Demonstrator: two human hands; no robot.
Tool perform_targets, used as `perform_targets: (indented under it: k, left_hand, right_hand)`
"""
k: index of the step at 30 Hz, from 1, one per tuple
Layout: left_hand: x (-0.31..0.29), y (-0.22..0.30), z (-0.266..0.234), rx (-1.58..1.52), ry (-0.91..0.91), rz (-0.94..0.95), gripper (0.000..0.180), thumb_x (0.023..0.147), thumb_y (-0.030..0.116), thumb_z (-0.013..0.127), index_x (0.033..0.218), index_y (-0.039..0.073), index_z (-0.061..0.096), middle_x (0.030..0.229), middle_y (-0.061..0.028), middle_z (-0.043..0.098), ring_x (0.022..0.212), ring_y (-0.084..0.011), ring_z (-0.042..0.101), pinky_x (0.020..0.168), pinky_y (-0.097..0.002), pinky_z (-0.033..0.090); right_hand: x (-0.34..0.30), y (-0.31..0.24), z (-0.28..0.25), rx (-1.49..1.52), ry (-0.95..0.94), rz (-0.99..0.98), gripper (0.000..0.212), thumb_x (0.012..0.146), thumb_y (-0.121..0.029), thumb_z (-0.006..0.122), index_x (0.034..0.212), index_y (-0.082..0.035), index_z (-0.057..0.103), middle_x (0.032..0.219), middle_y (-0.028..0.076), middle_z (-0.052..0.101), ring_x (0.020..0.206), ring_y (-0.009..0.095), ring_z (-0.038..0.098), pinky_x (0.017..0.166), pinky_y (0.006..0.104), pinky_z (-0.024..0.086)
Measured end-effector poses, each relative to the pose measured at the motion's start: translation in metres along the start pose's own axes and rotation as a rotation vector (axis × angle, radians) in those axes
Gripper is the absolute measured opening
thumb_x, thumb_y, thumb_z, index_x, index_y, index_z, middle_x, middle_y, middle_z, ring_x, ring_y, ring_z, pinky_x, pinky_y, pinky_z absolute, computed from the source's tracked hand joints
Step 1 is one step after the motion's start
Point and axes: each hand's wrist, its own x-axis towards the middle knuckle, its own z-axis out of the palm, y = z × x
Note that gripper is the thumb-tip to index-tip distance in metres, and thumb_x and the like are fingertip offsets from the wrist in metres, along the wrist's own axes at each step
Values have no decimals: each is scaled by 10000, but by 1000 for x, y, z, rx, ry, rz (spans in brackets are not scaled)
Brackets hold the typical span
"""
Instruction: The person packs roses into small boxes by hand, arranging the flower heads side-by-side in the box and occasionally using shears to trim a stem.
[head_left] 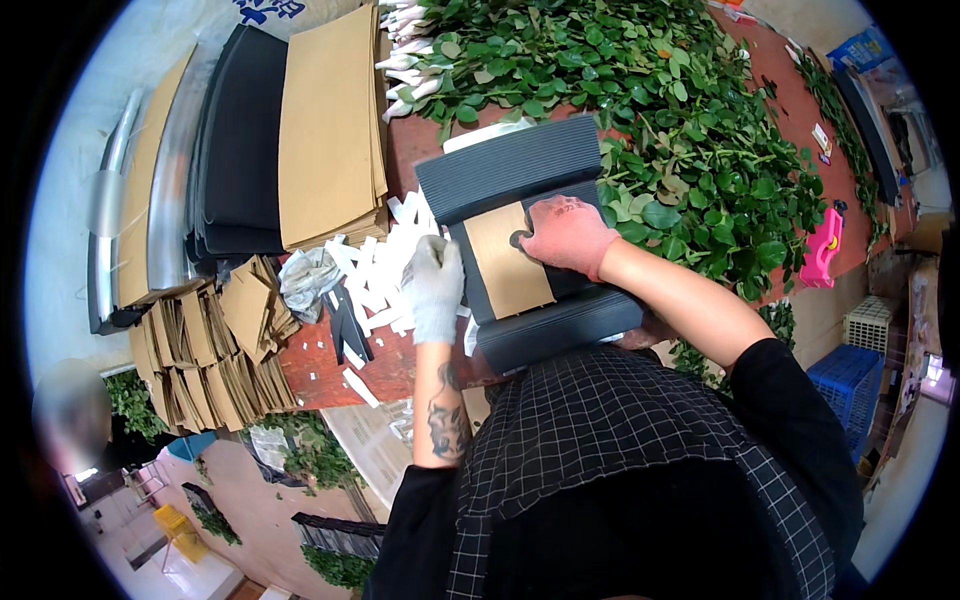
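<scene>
A black corrugated sheet (510, 168) lies on the table in front of me, its near and far ends curling up. On its middle rests a flat brown cardboard piece (500, 262). My right hand (568, 238), in a pink glove, sits over the cardboard's right part with its fingers curled under; a dark tip shows at the thumb, and what the fingers hold is hidden. At the sheet's left edge is my left hand (432, 290), in a pale grey-white glove. Its fingers are closed, and I cannot make out what is in them.
White paper strips (375, 272) lie scattered left of the sheet, beside black scissors (345, 325) and a crumpled grey cloth (308, 282). Cardboard sheets (330, 130) and small cardboard pieces (205, 345) are stacked at left. Leafy stems (700, 190) cover the far side; a pink tape dispenser (822, 248) stands right.
</scene>
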Motion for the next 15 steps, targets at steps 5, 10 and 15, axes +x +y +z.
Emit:
perform_targets:
  k: [5,10,15]
  left_hand:
    - [-36,52,-55,329,-513,557,296,775,328,676,929,76,657,1090,-132,617,1028,-294,594,847,-397,468]
    - [-37,27,-55,-10,-389,650,320,800,330,636,932,39,649,1023,-136,624,994,-321,596,893,-415,455]
    - [-37,-97,-78,443,219,59,525,720,336,709,1153,54,615,1226,-199,570,1133,-361,543,974,-443,426]
  right_hand:
    - [4,-2,14,-250,102,-200,363,826,-332,562,968,-12,658,1012,147,664,994,302,628,865,397,498]
    - [-7,-5,22,-450,422,-490,205,782,-187,617,966,-118,674,1072,105,586,976,282,574,825,388,466]
    - [-7,-14,30,-586,325,-493,223,821,-244,594,966,-92,668,1132,133,547,1034,302,532,854,406,441]
